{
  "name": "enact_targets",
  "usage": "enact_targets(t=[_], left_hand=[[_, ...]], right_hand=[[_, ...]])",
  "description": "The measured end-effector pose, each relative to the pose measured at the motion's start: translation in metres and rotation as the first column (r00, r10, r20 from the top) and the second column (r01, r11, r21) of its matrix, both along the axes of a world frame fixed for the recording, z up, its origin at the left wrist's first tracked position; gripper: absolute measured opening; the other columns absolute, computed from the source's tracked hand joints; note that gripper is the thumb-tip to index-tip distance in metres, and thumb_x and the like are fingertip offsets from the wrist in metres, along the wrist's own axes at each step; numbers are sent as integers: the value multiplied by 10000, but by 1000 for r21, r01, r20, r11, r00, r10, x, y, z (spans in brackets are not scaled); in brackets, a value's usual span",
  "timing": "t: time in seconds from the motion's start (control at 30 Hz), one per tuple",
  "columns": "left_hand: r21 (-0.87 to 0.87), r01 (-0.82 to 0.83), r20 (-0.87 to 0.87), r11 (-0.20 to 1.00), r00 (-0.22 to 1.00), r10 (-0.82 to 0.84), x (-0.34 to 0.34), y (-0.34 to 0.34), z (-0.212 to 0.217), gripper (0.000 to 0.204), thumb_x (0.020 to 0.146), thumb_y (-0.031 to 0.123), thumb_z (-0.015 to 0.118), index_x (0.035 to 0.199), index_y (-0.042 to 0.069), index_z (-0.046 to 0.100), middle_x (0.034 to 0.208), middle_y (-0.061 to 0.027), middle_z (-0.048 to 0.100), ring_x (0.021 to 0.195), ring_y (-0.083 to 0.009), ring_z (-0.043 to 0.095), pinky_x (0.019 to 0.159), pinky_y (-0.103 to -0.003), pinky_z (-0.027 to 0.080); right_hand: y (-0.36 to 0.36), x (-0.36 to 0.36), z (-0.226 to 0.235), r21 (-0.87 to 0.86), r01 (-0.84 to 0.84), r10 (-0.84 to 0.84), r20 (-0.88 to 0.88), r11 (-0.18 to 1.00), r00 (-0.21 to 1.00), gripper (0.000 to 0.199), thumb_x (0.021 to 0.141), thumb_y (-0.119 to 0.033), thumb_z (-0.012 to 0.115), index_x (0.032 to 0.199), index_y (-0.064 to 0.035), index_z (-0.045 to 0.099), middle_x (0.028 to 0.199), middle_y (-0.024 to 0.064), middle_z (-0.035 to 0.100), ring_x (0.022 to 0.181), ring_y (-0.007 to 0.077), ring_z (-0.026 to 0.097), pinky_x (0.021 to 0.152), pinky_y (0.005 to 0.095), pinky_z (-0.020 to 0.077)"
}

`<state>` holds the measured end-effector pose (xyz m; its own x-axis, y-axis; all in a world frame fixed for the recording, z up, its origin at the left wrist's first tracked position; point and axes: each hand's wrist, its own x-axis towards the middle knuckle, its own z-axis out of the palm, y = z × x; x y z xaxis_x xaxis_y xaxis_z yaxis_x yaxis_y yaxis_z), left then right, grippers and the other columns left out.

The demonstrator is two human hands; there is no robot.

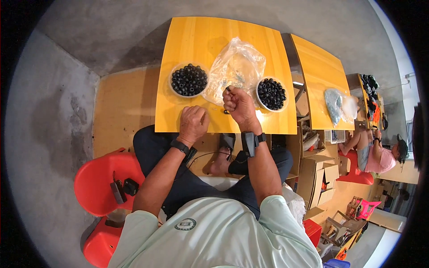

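My right hand (241, 105) is raised over the near part of the yellow table, thumb and fingers closed on a small black bead (228, 88). My left hand (194, 123) rests at the table's near edge with its fingers curled in; whatever they may hold is hidden. A round tub of black ring-shaped beads (189, 80) stands beyond the left hand. To the right of my right hand is a second round tub, also full of black beads (271, 94). Between the tubs lies a crumpled clear plastic bag (237, 67). Another small black piece (226, 112) sits on the tabletop between my hands.
Red plastic chairs (100, 178) stand at my left, one with small black devices on its seat. A second yellow table (319, 76) with plastic bags is at the right, above open cardboard boxes (316, 181). Farther right, another person (380, 160) sits on a red chair.
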<state>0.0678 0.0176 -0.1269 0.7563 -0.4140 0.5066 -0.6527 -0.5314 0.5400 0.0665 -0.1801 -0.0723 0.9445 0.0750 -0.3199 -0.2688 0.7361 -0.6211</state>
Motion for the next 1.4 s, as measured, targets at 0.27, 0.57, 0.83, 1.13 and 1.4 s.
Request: enact_targets(t=[0.27, 0.57, 0.83, 1.13, 1.4], left_hand=[[4, -11, 38, 1000, 999, 11, -1, 0, 1, 55, 793, 62, 636, 773, 63, 585, 724, -95, 573, 730, -307, 584, 700, -418, 423], [-22, -25, 9, 999, 1000, 25, 0, 1, -2, 46, 800, 71, 648, 823, 64, 608, 764, -95, 585, 756, -310, 583, 725, -422, 427], [-58, -184, 61, 981, 980, 188, 2, 2, -5, 96, 802, 49, 669, 883, 54, 619, 841, -109, 593, 835, -327, 584, 761, -432, 436], [-72, -219, 13, 973, 975, 221, 1, 2, -8, 107, 805, 77, 667, 900, 71, 619, 864, -99, 588, 872, -321, 574, 798, -437, 431], [-82, -227, 19, 970, 973, 230, 2, 3, -8, 107, 795, 56, 685, 881, 61, 622, 842, -96, 601, 852, -320, 590, 776, -423, 435]], right_hand=[[4, -8, -12, 186, 13, -15, 8, 983, 1000, 132, 926, -191, 618, 941, -62, 600, 893, 61, 624, 578, 84, 426, 510, 220, 336], [13, -36, -20, -371, 189, -204, -2, 909, 979, 83, 885, -111, 657, 858, -34, 642, 881, 70, 652, 611, 103, 494, 548, 249, 406], [63, -57, -38, -860, 482, 98, 472, -167, 876, 121, 801, -124, 752, 852, -47, 674, 935, 99, 640, 774, 299, 639, 674, 372, 525], [65, -50, -54, -866, 399, 178, 360, -302, 916, 114, 792, -154, 743, 853, -85, 676, 889, 85, 595, 826, 299, 623, 664, 397, 516], [69, -51, -39, -876, 371, 160, 336, -309, 928, 142, 799, -145, 730, 922, -90, 685, 874, 104, 598, 825, 315, 626, 675, 398, 515]])
